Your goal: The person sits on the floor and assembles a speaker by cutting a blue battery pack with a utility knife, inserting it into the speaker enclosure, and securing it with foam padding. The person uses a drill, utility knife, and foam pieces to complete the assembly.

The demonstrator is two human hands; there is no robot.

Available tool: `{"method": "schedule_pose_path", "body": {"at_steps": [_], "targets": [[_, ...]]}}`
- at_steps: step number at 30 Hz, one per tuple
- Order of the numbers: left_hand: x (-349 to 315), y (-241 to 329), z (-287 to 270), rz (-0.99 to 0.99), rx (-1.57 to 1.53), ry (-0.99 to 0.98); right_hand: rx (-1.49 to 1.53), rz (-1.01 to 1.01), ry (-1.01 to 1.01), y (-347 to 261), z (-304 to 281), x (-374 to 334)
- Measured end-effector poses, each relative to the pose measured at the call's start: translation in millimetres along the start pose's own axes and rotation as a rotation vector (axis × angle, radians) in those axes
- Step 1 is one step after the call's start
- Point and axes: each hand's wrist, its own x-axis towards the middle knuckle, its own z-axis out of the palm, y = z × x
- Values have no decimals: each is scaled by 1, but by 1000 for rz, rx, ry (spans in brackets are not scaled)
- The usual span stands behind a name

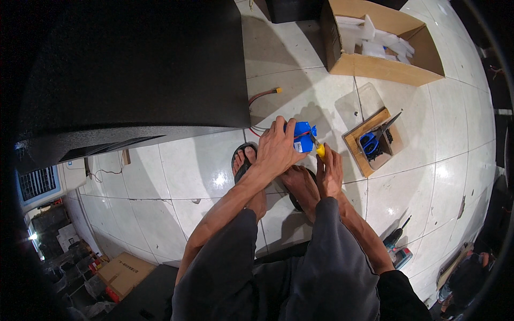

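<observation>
Two grips are showing: left hand [276, 148] is clasping a blue-wrapped pack [304, 142] beyond the feet [301, 185], right hand [330, 170] is holding a yellow-handled tool [320, 150] at its right edge. Wrap is seemingly covering most; ragged flap [314, 130] is looking unfinished.

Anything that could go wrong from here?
The yellow-handled tool in the right hand meets the blue pack near a red wire; a slip might nick either.
The left hand grips the pack close to the tool, so it might get caught.
The sandaled right foot shows close by; a dropped tool could hit it.
</observation>
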Motion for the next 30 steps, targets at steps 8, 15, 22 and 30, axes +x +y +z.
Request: {"method": "schedule_pose_path", "body": {"at_steps": [8,15,22,30], "targets": [[-1,2,-2,13,23,37,-6,-56,-28,6,2,8],[0,1,1,-25,13,11,28,195,-70,14,14,25],[0,2,1,-32,-18,17,-231,280,-184,37,13,17],[-1,0,2,-33,-29,6,-413,260,-259,22,8,30]]}}
